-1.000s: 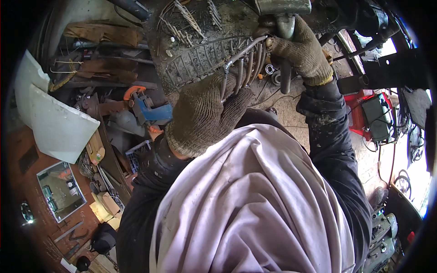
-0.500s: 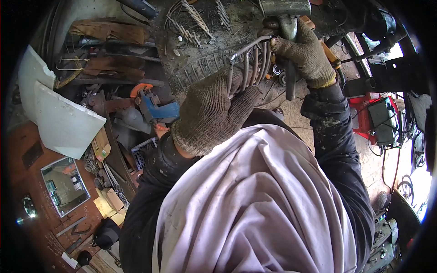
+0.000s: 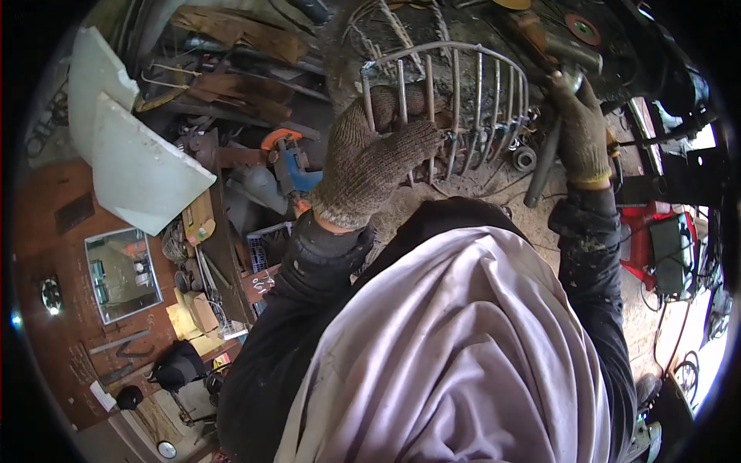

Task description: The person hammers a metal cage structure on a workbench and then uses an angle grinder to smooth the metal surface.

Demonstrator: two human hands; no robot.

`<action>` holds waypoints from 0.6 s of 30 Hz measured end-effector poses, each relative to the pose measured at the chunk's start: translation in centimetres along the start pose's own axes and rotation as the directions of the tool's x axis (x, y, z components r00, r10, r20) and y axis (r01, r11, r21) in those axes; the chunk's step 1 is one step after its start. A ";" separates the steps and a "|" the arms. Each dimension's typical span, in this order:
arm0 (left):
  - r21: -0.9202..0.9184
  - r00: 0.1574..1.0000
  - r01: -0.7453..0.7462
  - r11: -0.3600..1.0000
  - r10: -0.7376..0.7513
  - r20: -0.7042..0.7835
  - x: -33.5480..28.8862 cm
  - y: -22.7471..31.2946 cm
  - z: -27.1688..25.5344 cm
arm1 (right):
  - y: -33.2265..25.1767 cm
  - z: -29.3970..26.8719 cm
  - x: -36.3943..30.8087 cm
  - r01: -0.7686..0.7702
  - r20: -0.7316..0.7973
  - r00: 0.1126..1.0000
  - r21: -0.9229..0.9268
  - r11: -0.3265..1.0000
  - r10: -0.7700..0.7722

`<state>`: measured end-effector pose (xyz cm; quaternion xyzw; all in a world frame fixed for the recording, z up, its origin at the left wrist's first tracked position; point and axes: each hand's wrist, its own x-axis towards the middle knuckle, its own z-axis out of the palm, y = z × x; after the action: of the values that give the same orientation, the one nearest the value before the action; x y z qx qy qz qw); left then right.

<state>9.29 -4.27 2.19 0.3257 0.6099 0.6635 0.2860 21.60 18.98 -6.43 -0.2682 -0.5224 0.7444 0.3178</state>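
My left hand (image 3: 378,158), in a brown knitted glove, is closed around the rods at the left part of a metal grille (image 3: 455,92). The grille has a curved outer bar with several thin rods set across it, and its broad side faces up. To the right, my gloved right hand (image 3: 583,139) is wrapped round what looks like a hammer, whose dark handle (image 3: 545,163) sticks out below the fist. A bit of shiny metal shows above the fingers; the rest of it is hidden. My right hand is apart from the grille's right end.
Twisted metal rods (image 3: 397,27), a grey cylinder (image 3: 573,54) and a reddish disc (image 3: 583,29) lie on the dirty dark bench beyond. A metal ring (image 3: 524,159) sits below the grille. At left are white boards (image 3: 147,170) and a blue-orange tool (image 3: 292,158); at right, a red machine (image 3: 637,245).
The grille has turned from a slanted view to face up broadside. My right hand with the tool has moved right and down, away from it. The head view has shifted.
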 end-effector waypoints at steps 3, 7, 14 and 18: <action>-0.071 1.000 0.019 0.997 -0.020 -0.012 0.0 0.5 -1.2 | 2.0 -1.5 0.7 -0.018 -0.049 0.999 0.029 0.999 0.019; -0.348 0.999 0.035 0.937 -0.034 0.010 1.0 0.6 -1.6 | 3.8 -2.8 0.0 -0.151 -0.046 0.988 -0.012 0.988 0.150; -0.374 0.993 -0.073 0.925 0.031 -0.117 2.0 -3.0 -3.7 | 5.9 -3.7 -1.4 0.097 0.063 0.994 -0.164 0.982 -0.088; -0.783 0.999 0.041 0.620 -0.022 0.035 2.5 -5.2 -6.0 | 4.6 -3.4 -1.4 -0.134 0.030 0.991 0.291 0.947 0.131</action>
<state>2.92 -5.56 -3.02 0.1652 0.2627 0.8541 0.4174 24.10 18.85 -11.78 -0.2491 -0.3890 0.8345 0.3006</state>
